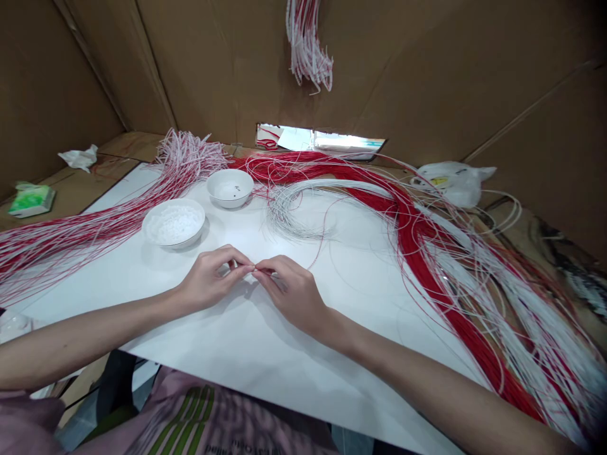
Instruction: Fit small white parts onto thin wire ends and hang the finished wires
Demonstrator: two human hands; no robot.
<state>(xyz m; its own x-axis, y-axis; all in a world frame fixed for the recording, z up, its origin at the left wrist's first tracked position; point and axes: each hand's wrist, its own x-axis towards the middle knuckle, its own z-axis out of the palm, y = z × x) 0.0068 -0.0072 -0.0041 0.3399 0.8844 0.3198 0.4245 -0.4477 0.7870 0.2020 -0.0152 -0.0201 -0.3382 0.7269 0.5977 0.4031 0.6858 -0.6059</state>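
Observation:
My left hand (211,278) and my right hand (293,296) meet fingertip to fingertip over the middle of the white table (270,366). Each pinches thumb against forefinger, and what sits between the tips is too small to make out clearly. From behind my right hand a thin red wire (324,232) runs up and away across the table, seemingly leading to the pinch. Just beyond my left hand stands a white bowl (196,239) filled with small white pieces. A second white bowl (231,201) behind it holds a few tiny dark bits.
Long red and white wires (90,224) with white ends lie at the left. A thick red wire bundle (417,265) curves down the right, beside loose white wires (521,316). Cardboard walls (403,76) enclose the table. A plastic bag (458,183) and tissue pack (31,200) lie near them.

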